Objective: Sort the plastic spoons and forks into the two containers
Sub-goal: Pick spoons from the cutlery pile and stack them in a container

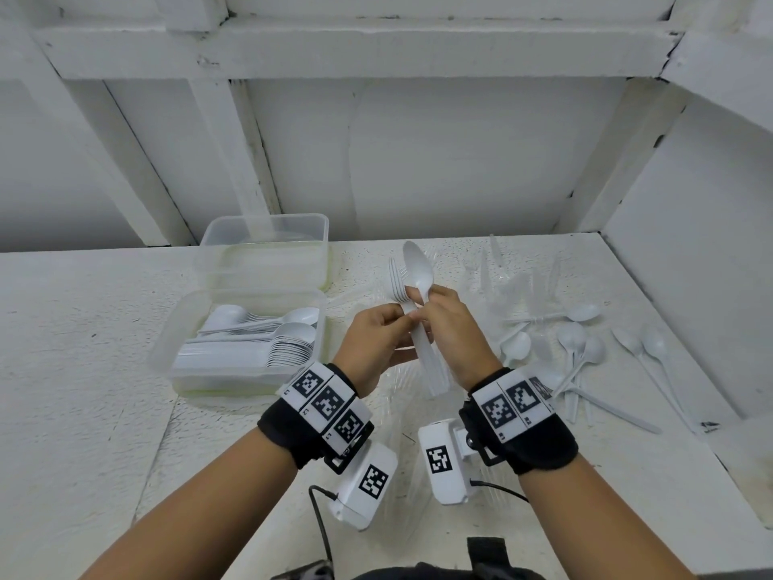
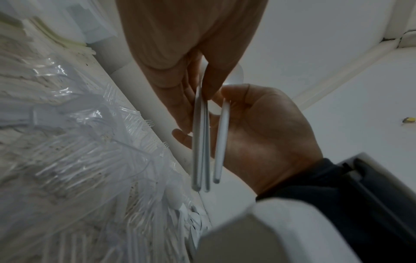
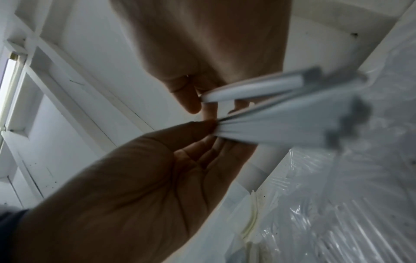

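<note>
your white table (image 1: 104, 328) holds everything. at its back left, relative to your hands, sits an empty clear container (image 1: 263, 249); in front of that, a second container (image 1: 247, 341) full of stacked spoons. loose spoons (image 1: 585, 349) lie to the right of your hands. your left hand (image 1: 376, 341) pinches a bunch of forks (image 1: 397, 282) by the handles. your right hand (image 1: 451, 328) pinches one upright spoon (image 1: 418, 272), touching the forks.
</note>
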`<state>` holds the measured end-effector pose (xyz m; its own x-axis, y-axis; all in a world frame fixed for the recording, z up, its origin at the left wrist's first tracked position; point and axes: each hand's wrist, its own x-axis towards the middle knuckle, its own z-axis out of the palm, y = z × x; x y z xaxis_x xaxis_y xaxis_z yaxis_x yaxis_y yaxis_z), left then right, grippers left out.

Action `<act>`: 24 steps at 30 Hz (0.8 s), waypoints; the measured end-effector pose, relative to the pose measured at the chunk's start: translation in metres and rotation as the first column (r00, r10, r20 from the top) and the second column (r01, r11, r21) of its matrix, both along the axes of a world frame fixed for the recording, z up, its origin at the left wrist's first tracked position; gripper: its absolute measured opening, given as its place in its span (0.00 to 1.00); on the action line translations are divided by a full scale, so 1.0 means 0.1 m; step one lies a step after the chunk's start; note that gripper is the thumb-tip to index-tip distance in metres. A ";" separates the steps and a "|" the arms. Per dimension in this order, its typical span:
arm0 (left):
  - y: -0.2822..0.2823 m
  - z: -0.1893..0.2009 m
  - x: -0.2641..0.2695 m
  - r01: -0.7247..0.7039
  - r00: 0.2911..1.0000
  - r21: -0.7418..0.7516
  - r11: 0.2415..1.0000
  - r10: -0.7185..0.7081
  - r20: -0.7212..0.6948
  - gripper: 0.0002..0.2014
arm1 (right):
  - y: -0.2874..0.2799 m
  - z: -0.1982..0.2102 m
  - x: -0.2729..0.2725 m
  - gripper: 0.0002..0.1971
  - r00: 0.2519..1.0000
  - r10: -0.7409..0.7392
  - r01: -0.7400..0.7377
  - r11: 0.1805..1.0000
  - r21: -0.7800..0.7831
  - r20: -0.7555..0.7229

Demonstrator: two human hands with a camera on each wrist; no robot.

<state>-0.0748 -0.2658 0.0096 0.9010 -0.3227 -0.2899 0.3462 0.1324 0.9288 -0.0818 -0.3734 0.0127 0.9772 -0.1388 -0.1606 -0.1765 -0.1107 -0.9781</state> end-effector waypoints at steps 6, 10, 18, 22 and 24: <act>0.06 -0.01 0.03 -0.035 0.999 0.035 0.999 0.035 -0.004 0.07 | -0.13 0.03 -0.04 0.15 0.965 -0.214 0.241 0.952 -0.191 0.150; 0.07 -0.01 0.02 -0.041 0.999 0.026 0.999 0.041 -0.003 0.07 | -0.13 -0.03 -0.07 0.19 0.980 -0.116 0.161 0.939 -0.305 0.159; 0.00 0.01 -0.03 -0.061 0.998 0.044 0.997 0.061 0.016 0.12 | 0.01 -0.07 -0.07 0.10 0.949 -0.029 0.160 0.902 -0.400 0.315; 0.03 0.00 -0.02 -0.069 0.997 0.066 0.995 0.067 0.033 0.14 | 0.05 -0.10 -0.07 0.16 0.964 -0.022 0.115 0.933 -0.342 0.264; 0.08 0.02 -0.02 -0.044 0.999 0.033 0.998 0.044 0.021 0.13 | 0.05 -0.10 -0.06 0.19 0.973 -0.033 0.102 0.949 -0.298 0.229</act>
